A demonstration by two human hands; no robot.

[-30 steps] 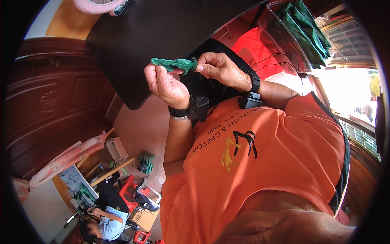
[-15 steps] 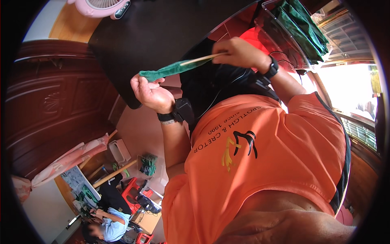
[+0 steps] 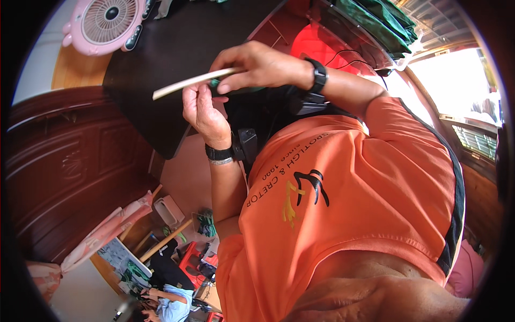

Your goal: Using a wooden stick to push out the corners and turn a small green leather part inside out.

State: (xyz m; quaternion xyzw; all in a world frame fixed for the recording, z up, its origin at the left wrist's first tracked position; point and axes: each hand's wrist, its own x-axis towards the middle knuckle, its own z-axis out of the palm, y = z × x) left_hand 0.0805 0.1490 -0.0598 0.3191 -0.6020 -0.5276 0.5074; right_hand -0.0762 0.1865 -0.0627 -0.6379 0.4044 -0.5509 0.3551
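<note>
My right hand [image 3: 257, 64], with a black watch on the wrist, pinches a thin pale stick [image 3: 188, 83] that points out to the left. A small green cloth piece [image 3: 215, 83] shows just under the stick, mostly hidden between the two hands. My left hand [image 3: 204, 112], wearing a black wristband, is curled right below with its fingertips on the green piece. Both hands are held close together over the edge of a black tabletop [image 3: 161, 48], above my orange shirt [image 3: 348, 182].
A pink fan [image 3: 104, 21] stands at the table's far left. Folded green cloths [image 3: 386, 19] lie top right beside a red object [image 3: 316, 43]. A dark wooden cabinet [image 3: 64, 161] fills the left. Below sit a red stool [image 3: 190, 263] and another person [image 3: 166, 308].
The hands, stretched apart along the green strip half a second ago, have come together. The green piece is now bunched between them and the bare stick sticks out left.
</note>
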